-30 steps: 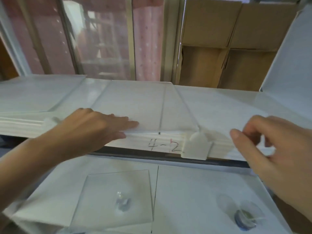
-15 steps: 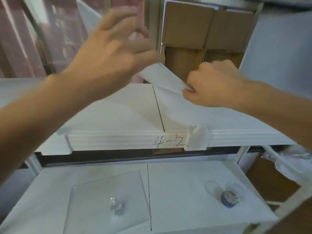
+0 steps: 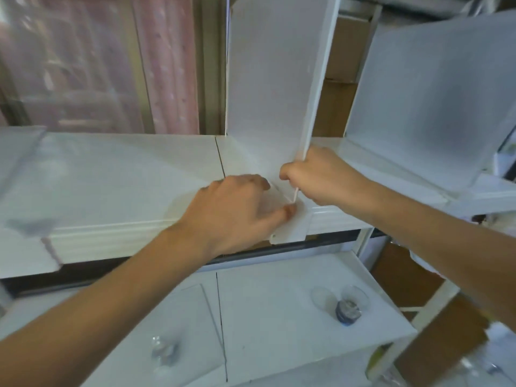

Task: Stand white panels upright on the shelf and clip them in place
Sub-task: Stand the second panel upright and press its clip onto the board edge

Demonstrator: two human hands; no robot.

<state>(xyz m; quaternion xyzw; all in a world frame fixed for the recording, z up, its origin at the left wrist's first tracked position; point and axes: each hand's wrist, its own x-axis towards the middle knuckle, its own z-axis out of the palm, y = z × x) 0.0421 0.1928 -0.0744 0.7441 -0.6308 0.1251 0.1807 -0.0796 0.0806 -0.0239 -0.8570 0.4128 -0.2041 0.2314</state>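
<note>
Head view, landmark: the standing white panel at mid-frame, upright on the upper shelf, its lower front corner at the shelf's front lip.

Left of the panel: bare shelf top, one seam line running front to back just left of the panel's base. Open room along this stretch; the far left is blurred. Behind it, a window with pink curtain.

Left hand: forearm comes in from lower left, palm down, fingers curled over a white clip piece that hangs over the shelf's front lip directly below the panel's corner. Thumb tip presses its face. Closed on the clip.

Right hand: forearm enters from lower right, hand pinched tight on the panel's near vertical edge just above the shelf, knuckles toward the left hand. The two hands sit almost touching.

Right of the panel: a second white panel, tilted, leaning back and away, well apart from the first. Cardboard boxes show in the gap between the two.

Count: two panels up, one clip in hand.

Below the panel: lower shelf with one clear sheet at left and clear cups with a dark roll at right.
</note>
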